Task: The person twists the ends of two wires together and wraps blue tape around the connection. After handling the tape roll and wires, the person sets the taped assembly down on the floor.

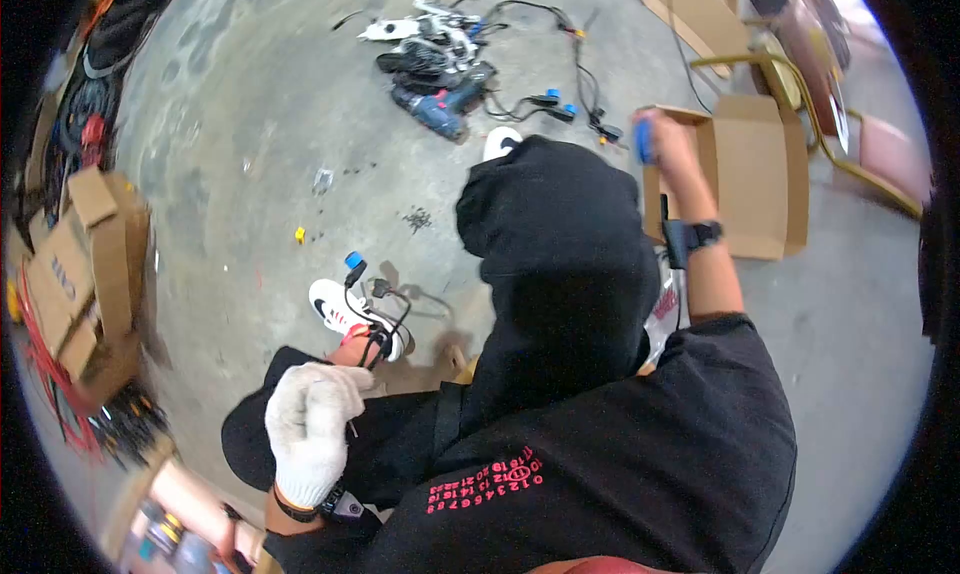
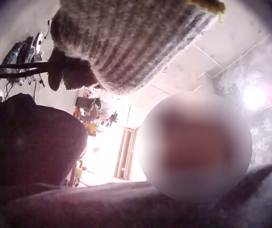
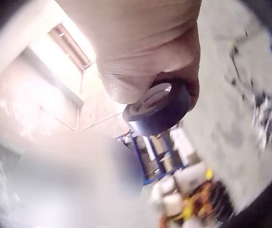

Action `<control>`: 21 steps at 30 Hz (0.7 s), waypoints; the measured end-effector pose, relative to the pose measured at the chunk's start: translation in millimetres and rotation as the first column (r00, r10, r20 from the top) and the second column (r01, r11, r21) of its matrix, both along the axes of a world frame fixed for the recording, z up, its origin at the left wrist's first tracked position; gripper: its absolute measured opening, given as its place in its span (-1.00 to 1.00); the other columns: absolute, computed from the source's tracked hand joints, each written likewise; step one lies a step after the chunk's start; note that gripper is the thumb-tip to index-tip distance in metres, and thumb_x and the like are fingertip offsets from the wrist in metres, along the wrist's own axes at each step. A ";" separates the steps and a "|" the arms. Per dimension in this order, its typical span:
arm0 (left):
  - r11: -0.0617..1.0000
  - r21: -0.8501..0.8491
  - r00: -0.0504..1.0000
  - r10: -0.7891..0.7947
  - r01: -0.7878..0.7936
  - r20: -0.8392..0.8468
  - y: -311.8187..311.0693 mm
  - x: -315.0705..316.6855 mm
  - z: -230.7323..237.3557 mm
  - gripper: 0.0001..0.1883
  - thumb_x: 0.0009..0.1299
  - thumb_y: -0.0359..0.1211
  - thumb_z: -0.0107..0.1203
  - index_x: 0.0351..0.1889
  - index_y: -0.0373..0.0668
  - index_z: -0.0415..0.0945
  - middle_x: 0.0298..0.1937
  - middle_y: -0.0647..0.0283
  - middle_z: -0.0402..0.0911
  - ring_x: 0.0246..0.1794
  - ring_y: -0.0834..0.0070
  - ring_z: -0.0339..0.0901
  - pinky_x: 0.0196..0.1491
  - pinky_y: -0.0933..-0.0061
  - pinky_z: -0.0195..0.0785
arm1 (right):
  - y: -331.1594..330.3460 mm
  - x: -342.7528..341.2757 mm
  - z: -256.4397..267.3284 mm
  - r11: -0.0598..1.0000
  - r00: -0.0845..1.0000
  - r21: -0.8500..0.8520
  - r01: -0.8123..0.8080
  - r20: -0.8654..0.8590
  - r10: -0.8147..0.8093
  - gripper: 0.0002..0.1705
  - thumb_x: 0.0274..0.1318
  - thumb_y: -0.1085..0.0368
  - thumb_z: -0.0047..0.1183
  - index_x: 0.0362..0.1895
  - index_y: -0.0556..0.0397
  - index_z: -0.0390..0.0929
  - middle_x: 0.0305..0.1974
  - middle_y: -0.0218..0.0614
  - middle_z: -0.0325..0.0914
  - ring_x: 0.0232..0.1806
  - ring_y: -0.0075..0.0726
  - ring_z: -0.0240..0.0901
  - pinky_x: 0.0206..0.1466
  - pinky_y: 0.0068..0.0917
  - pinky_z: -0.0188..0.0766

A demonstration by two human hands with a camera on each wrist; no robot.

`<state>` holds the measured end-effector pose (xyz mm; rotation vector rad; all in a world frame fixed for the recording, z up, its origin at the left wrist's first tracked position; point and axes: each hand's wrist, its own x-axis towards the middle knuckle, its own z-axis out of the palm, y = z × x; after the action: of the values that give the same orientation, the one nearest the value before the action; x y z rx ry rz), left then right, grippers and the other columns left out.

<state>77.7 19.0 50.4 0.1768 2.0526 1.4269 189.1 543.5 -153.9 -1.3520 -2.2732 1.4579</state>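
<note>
My left hand [image 1: 312,429], in a white knit glove, pinches a black cable [image 1: 404,322] above the thigh. The cable's far end hangs over a white shoe [image 1: 345,309], with a black connector [image 1: 381,288] and another end marked by a blue wrap [image 1: 353,260]. In the left wrist view two strands of the cable [image 2: 17,71] run out from the gloved fingers. My bare right hand [image 1: 676,152] is stretched out to the right and grips a roll of blue tape [image 1: 643,141]. In the right wrist view the tape roll [image 3: 162,118] shows its printed inner core.
An open cardboard box [image 1: 755,179] stands under the right arm, beside a chair [image 1: 850,164]. On the concrete floor ahead lie a power drill [image 1: 432,111], white and black parts [image 1: 430,49] and more cables [image 1: 580,59]. Flattened boxes [image 1: 85,274] are at the left.
</note>
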 end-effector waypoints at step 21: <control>0.833 0.489 0.933 0.087 -0.260 0.348 12.2 -17.2 -11.8 -0.19 0.49 0.41 -0.52 -0.37 -0.17 0.35 -0.52 0.28 0.35 -0.45 0.31 0.39 0.03 0.06 0.40 | 18.1 43.2 -125.0 0.786 0.776 0.064 -0.614 0.229 0.587 -0.51 0.27 0.09 0.08 -0.01 0.33 0.52 -0.17 0.12 0.66 -0.04 -0.01 0.61 0.07 -0.15 0.46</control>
<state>60.4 31.2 38.6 -0.0207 1.4074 1.9774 232.3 561.5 -278.8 -0.7727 -3.0705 1.3045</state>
